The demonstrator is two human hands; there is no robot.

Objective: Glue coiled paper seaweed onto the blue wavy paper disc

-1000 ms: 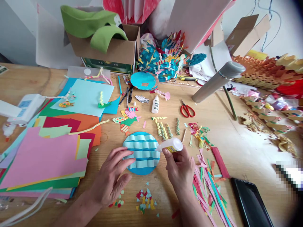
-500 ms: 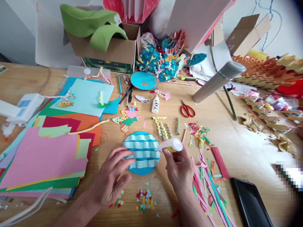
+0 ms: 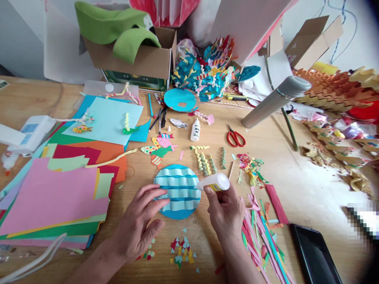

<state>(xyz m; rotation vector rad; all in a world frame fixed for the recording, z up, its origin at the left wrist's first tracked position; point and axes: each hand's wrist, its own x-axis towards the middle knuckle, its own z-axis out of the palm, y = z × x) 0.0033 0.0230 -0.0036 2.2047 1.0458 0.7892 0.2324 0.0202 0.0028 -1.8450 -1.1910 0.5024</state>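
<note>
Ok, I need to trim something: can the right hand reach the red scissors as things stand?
Probably yes: the right hand holds a glue bottle, but only low paper curls lie before the red scissors.

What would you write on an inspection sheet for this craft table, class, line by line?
surface: wooden table, paper scraps scattered across it.
job's things: blue paper disc under pale wavy paper strips; white glue bottle.
grippers: left hand open, fingers on the strips; right hand gripping the bottle, its tip at the strips.
clutter: coloured paper stack, loose paper strips, red scissors, cardboard tube.
cables: thin cable on the wall.
surroundings: cardboard box holding green felt; black tablet.
</note>
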